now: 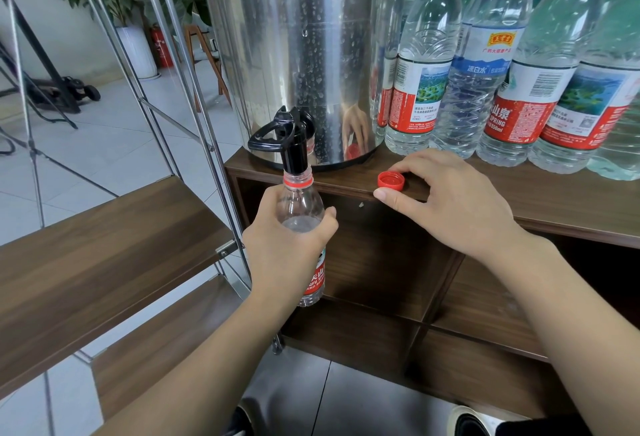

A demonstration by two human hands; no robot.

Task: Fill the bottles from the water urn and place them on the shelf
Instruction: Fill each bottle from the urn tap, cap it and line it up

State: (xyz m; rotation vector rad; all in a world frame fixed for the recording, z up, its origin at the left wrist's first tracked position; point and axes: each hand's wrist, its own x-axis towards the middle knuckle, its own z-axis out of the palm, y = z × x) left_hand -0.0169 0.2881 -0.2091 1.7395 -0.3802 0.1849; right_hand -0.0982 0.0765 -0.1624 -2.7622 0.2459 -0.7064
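- Clear plastic bottle with red label [304, 224], centre frame — gripped by the left hand [284, 248], mouth under the steel urn's black tap [292, 139].
- Right hand [446, 200], fingers loosely curled, rests over the red screw cap [391, 181] on the wooden cabinet top [519, 193].

You hold a clear bottle [300, 228] with a red-and-white label under a black tap [289, 139] on a shiny silver urn [294, 37]; a red cap [391, 181] lies on dark brown wood [519, 200]
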